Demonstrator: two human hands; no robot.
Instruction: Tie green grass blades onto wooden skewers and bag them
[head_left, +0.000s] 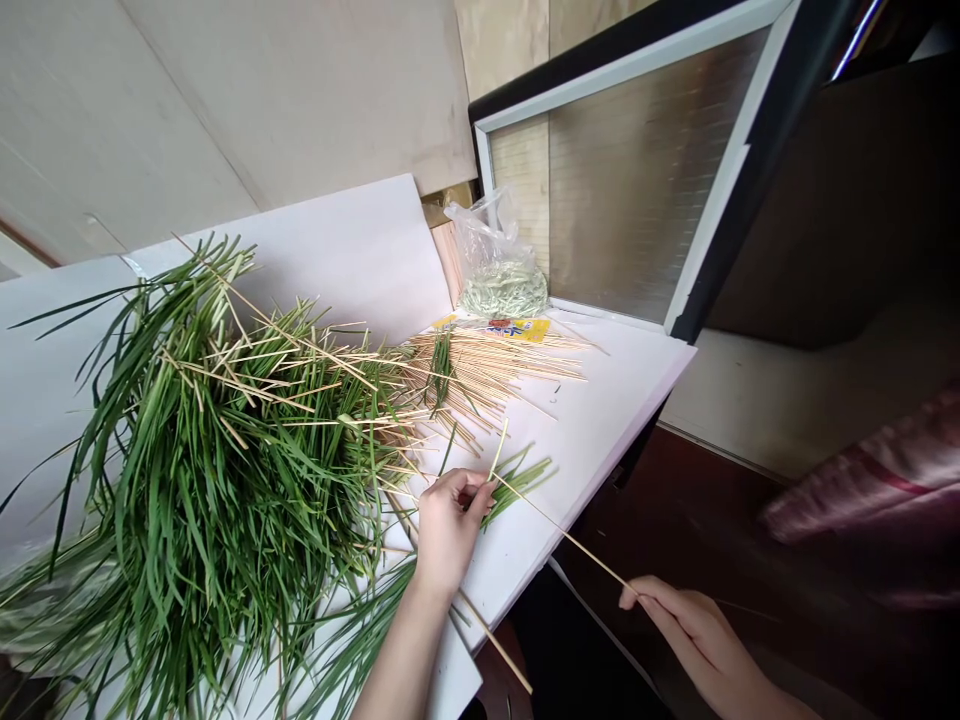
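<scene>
My left hand (450, 530) pinches a thin stick (562, 535) — my right hand (694, 630) grips its far end with the fingertips — beside the heaped grass (225, 450).

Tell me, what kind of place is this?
It's probably a room in someone's home, used for handiwork. A white tabletop holds a big heap of long green leaves and thin wooden sticks, and a plastic bag sits beside a framed glass panel.
</scene>
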